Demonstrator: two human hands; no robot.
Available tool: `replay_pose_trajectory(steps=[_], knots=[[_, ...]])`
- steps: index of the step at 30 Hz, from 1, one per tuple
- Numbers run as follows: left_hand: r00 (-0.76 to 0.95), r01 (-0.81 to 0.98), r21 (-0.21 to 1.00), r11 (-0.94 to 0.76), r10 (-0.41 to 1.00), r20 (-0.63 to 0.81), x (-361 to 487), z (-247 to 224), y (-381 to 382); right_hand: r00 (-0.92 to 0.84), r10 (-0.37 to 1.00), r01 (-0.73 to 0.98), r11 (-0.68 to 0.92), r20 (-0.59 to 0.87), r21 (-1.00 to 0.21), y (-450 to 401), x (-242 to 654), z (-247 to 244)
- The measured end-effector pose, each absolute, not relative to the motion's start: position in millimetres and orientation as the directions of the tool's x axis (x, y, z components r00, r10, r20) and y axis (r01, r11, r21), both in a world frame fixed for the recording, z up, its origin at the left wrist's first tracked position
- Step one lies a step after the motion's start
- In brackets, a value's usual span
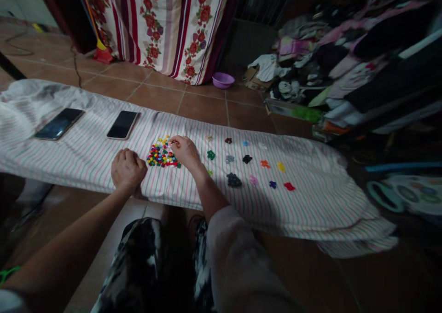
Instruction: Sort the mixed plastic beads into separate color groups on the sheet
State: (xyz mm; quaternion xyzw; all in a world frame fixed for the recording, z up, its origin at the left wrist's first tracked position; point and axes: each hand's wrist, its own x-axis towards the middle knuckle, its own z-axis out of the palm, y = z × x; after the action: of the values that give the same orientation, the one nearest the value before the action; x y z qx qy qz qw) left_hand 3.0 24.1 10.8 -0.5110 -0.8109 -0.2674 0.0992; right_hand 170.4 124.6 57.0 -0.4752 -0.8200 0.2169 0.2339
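Observation:
A mixed pile of small coloured pieces [161, 155] lies on a striped cloth [193, 195]. Over the pile's right edge is my right hand [185, 152], its fingers pinched together on something I cannot make out. My left hand [128, 169] rests closed on the cloth just left of the pile; what its fingers may hold is hidden. To the right, small single-colour groups lie in rough rows, among them green [211, 155], black [247, 159], dark grey [234, 180], orange [265, 164], yellow [281, 166] and red [289, 186].
Two phones, one far left [60, 124] and one nearer the pile [123, 124], lie on the cloth. Beyond it are a floral curtain [165, 27], a purple basin [223, 80] and heaped clothes [311, 60]. My knees are below the near edge.

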Motion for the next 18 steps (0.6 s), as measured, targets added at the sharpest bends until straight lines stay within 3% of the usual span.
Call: replay_pose_trajectory(steps=[10,18], knots=[[-0.465,0.882,0.284,0.375,0.788,0.403,3.7,14.5,22.6,-0.299,0.900,0.680,0.434,0.317,-0.591,142.3,241.9,56.0],[-0.509,0.860,0.240,0.449,0.785,0.354,7.4,22.1,22.7,-0.019,0.948,0.786,0.210,0.316,-0.582,153.9,320.1,59.8]])
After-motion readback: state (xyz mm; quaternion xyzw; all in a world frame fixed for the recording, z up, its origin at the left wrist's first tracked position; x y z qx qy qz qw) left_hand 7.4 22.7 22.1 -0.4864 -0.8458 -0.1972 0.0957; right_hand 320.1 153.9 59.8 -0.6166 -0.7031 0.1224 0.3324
